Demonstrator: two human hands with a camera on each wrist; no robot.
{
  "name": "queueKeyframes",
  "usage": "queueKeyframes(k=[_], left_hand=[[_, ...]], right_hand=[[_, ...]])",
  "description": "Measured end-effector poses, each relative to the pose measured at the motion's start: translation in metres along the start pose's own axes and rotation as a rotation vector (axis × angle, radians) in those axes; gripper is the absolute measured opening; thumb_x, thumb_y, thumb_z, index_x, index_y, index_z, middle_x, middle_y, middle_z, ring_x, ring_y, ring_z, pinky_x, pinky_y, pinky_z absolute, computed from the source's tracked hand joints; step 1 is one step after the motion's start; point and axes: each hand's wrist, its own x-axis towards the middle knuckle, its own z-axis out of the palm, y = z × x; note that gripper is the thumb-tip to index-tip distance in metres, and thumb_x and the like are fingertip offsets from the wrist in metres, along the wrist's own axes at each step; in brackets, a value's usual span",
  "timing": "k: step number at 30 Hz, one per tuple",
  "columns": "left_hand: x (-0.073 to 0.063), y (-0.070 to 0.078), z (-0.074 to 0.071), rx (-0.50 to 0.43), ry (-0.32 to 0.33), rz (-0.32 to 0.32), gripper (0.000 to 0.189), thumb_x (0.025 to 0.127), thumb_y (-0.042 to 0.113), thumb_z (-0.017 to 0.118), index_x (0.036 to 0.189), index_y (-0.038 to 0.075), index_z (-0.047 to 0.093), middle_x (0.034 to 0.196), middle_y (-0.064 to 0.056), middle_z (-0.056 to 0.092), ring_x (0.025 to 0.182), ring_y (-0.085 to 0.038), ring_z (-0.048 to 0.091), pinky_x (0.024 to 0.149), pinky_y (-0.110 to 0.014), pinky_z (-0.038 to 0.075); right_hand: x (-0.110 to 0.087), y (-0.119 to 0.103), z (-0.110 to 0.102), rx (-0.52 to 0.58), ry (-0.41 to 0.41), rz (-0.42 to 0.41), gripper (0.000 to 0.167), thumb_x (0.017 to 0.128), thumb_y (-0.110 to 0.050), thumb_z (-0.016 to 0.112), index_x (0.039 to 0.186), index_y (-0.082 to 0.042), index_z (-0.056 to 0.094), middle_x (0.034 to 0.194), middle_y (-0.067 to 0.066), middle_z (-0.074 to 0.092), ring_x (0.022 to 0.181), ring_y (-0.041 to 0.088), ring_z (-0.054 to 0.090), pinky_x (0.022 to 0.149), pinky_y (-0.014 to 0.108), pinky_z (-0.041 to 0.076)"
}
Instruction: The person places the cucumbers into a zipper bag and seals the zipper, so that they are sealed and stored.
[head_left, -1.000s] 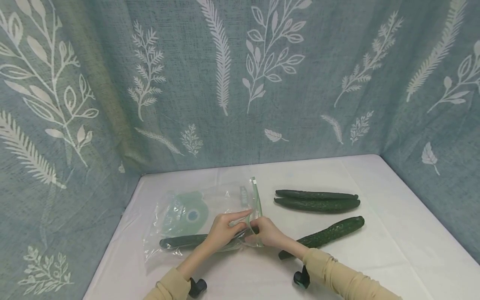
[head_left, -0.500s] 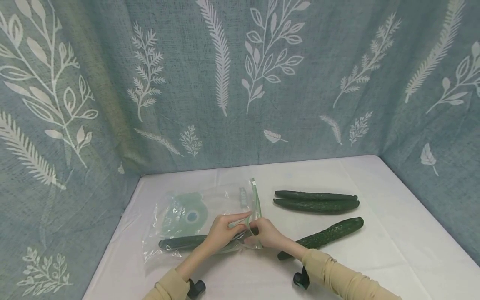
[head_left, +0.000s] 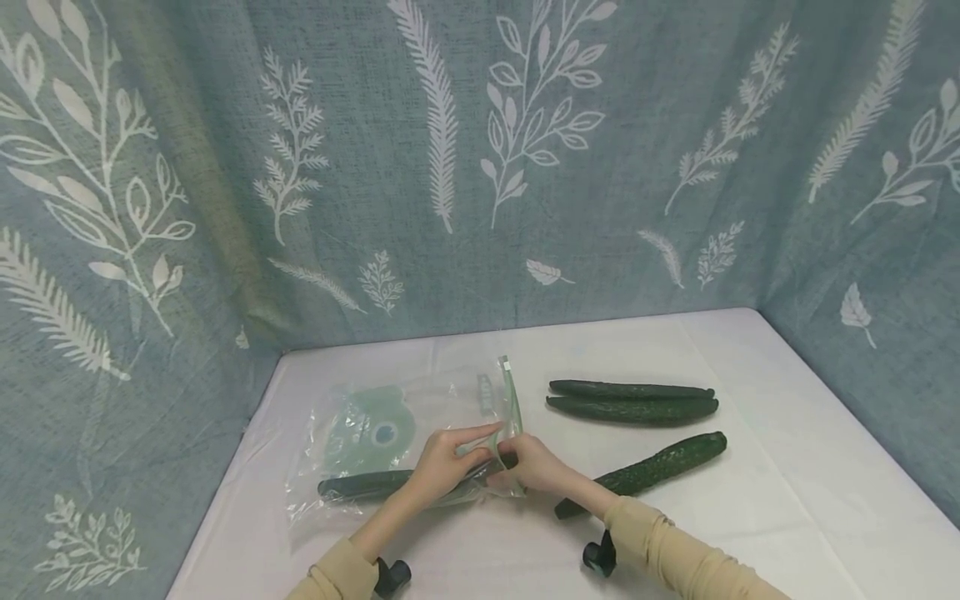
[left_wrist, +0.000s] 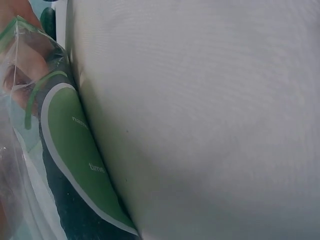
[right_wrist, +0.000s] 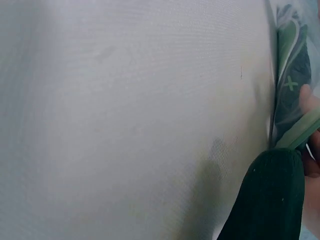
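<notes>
A clear zip bag [head_left: 442, 392] with green print lies flat on the table, its green-edged mouth facing right. Inside it, along the near side, is a dark green cucumber [head_left: 367, 484]; its label panel [left_wrist: 70, 125] reads "name" and "time" in the left wrist view. My left hand [head_left: 442, 462] lies over the bag and pinches the mouth's edge between thumb and index finger. At the mouth, my right hand [head_left: 538, 467] holds the cucumber's right end, some fingers hidden by the plastic.
Two cucumbers [head_left: 633, 400] lie side by side at the back right. Another bumpy cucumber [head_left: 667, 467] lies slanted nearer, partly beneath my right forearm; its end shows large in the right wrist view. Patterned blue-green curtains [head_left: 480, 275] surround the white table [head_left: 780, 400].
</notes>
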Motion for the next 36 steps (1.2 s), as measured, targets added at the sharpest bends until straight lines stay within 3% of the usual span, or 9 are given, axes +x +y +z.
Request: queueKeyframes(k=[2, 12, 15, 17, 21, 36], left_hand=[[0.0, 0.001, 0.0, 0.001, 0.0, -0.003, 0.039, 0.081, 0.016, 0.071, 0.12, 0.015, 0.066, 0.119, -0.004, 0.067, 0.087, -0.013, 0.067, 0.072, -0.02, 0.048], [-0.001, 0.004, -0.001, 0.006, 0.0, -0.028, 0.039, 0.08, 0.019, 0.071, 0.119, 0.017, 0.066, 0.119, -0.003, 0.067, 0.097, -0.02, 0.069, 0.08, -0.026, 0.053], [-0.002, 0.004, -0.001, -0.002, -0.004, -0.028, 0.039, 0.08, 0.018, 0.071, 0.119, 0.016, 0.067, 0.119, -0.004, 0.067, 0.079, -0.014, 0.067, 0.071, -0.021, 0.05], [-0.002, 0.004, -0.001, -0.008, -0.011, -0.031, 0.039, 0.08, 0.018, 0.071, 0.119, 0.015, 0.067, 0.119, -0.005, 0.067, 0.063, -0.008, 0.058, 0.065, -0.018, 0.047], [-0.001, 0.004, -0.002, -0.028, -0.02, -0.025, 0.039, 0.081, 0.018, 0.071, 0.119, 0.014, 0.066, 0.119, -0.007, 0.067, 0.049, -0.004, 0.038, 0.058, -0.018, 0.045], [-0.002, 0.004, 0.0, -0.066, -0.055, -0.055, 0.039, 0.082, 0.016, 0.07, 0.121, 0.013, 0.065, 0.12, -0.011, 0.066, 0.036, 0.006, 0.02, 0.046, -0.016, 0.037]], right_hand=[[0.0, 0.0, -0.001, 0.007, -0.006, 0.008, 0.038, 0.076, -0.018, 0.077, 0.111, -0.008, 0.068, 0.118, 0.009, 0.068, 0.121, 0.031, 0.054, 0.103, 0.057, 0.036], [-0.004, 0.003, -0.002, -0.031, -0.018, 0.002, 0.036, 0.078, -0.023, 0.076, 0.111, -0.009, 0.069, 0.115, 0.007, 0.069, 0.118, 0.03, 0.058, 0.101, 0.055, 0.04], [-0.006, 0.003, -0.003, -0.043, -0.011, -0.005, 0.037, 0.078, -0.023, 0.075, 0.111, -0.008, 0.069, 0.115, 0.008, 0.07, 0.116, 0.031, 0.059, 0.1, 0.055, 0.041], [-0.008, 0.003, -0.005, -0.04, -0.005, -0.012, 0.037, 0.078, -0.022, 0.075, 0.111, -0.007, 0.069, 0.114, 0.009, 0.07, 0.115, 0.031, 0.06, 0.099, 0.054, 0.042], [-0.011, 0.007, -0.008, -0.036, 0.01, -0.033, 0.036, 0.08, -0.022, 0.074, 0.111, -0.006, 0.069, 0.113, 0.011, 0.07, 0.11, 0.029, 0.063, 0.096, 0.048, 0.047], [-0.028, 0.015, -0.025, -0.002, 0.066, -0.065, 0.034, 0.085, -0.021, 0.07, 0.114, -0.004, 0.067, 0.114, 0.012, 0.069, 0.107, 0.029, 0.064, 0.09, 0.042, 0.051]])
